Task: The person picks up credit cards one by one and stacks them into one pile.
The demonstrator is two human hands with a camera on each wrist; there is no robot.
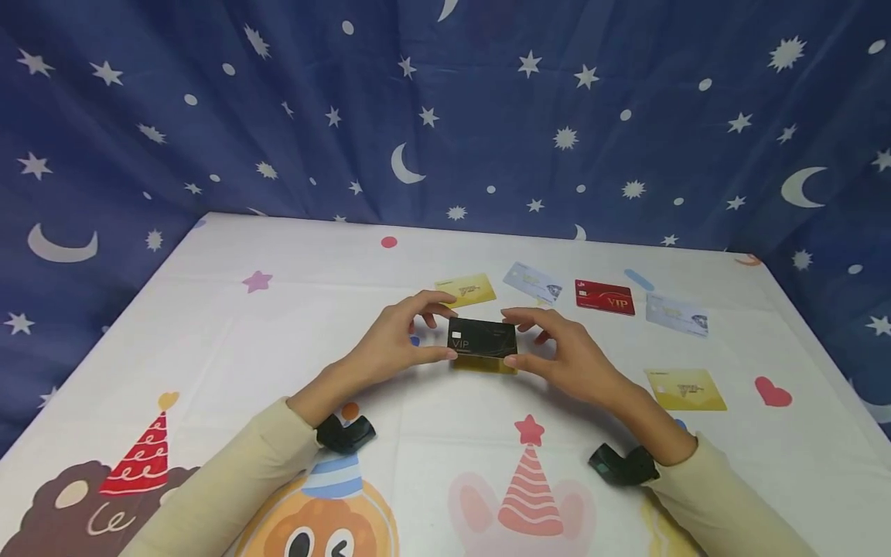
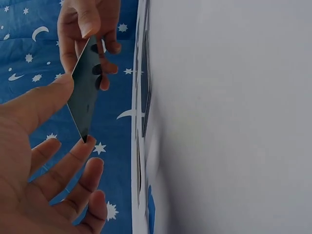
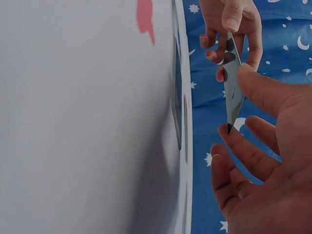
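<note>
Both hands pinch a black VIP card (image 1: pixel 482 338) by its two short ends, thumbs on the near corners and fingertips on the far ones. My left hand (image 1: pixel 411 333) holds the left end and my right hand (image 1: pixel 560 352) the right end. Just below the card's near edge shows a gold card (image 1: pixel 485 363), mostly hidden by the black one. In the left wrist view the held card (image 2: pixel 87 92) is raised off the tabletop, apart from the cards lying there. From the right wrist the same card (image 3: pixel 233 83) appears nearly edge-on between thumb and fingertip.
Behind the hands lie a gold card (image 1: pixel 476 289), a silver card (image 1: pixel 532 282), a red VIP card (image 1: pixel 604 297) and another silver card (image 1: pixel 677 315). One more gold card (image 1: pixel 685 389) lies right of my right hand. The printed white tablecloth (image 1: pixel 313 255) meets a blue starry curtain (image 1: pixel 473 77).
</note>
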